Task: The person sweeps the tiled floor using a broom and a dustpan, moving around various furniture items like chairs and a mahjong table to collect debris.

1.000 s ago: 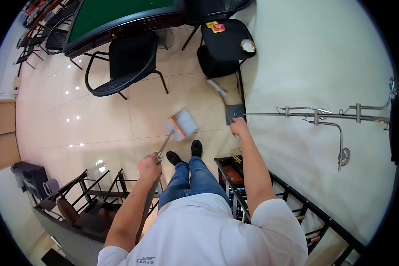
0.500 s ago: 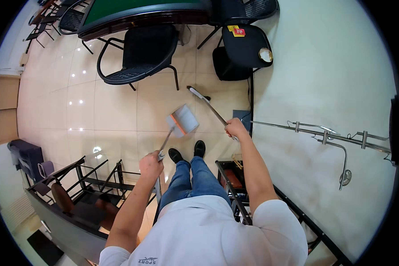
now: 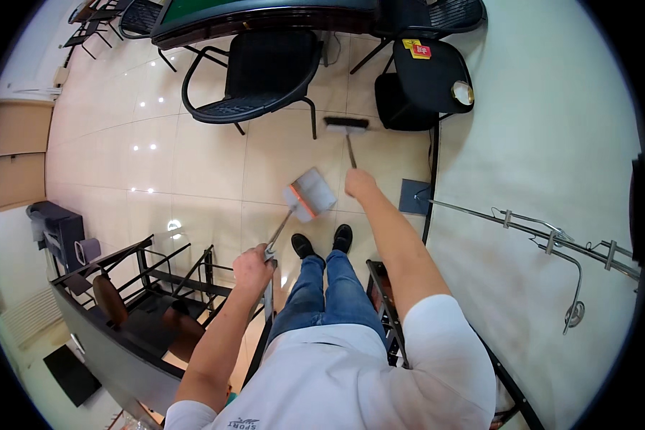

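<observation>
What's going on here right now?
A person has both hands occupied. The left hand grips the handle of a dustpan, its pan in front of the black shoes. The right hand holds a broom, its dark bristles out beyond the pan, between a black armchair and a black seat.

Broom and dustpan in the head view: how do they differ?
The broom has dark bristles; the dustpan is a pale grey scoop with an orange strip. The right hand holds the broom, the left hand the dustpan. The broom's bristles are farther from the shoes than the dustpan's scoop. Both have slim handles.
</observation>
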Available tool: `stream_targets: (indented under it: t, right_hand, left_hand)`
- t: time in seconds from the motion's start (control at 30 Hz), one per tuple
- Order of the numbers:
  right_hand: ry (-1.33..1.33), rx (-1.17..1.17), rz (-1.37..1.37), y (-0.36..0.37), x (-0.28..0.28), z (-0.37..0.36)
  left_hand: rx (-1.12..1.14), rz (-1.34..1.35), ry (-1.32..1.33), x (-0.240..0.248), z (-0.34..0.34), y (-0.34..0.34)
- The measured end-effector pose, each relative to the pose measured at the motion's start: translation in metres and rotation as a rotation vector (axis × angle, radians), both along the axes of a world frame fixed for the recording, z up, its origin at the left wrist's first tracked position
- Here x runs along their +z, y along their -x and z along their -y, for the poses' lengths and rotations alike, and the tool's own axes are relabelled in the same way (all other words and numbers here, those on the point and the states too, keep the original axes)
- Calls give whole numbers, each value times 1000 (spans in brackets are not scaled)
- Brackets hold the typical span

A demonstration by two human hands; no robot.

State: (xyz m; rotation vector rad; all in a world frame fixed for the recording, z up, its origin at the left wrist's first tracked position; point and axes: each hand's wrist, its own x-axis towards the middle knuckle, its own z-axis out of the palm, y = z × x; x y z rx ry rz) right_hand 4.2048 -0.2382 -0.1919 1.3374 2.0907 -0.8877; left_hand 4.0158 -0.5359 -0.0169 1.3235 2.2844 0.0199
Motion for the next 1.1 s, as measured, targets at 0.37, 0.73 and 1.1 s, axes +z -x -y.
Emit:
stream_targets:
  t: [0.37,0.73,1.1]
  right_hand:
    - [-109,-357,45,-158,76,53]
    - [-31,287,-189,-74,1,133]
    - [212,-817,-368,-93,47,128]
  left_hand:
    - [-16,-48,-51,0,26,19]
    - [6,-187,-69,10,55,39]
    - [156,-188,-3,19,90,68]
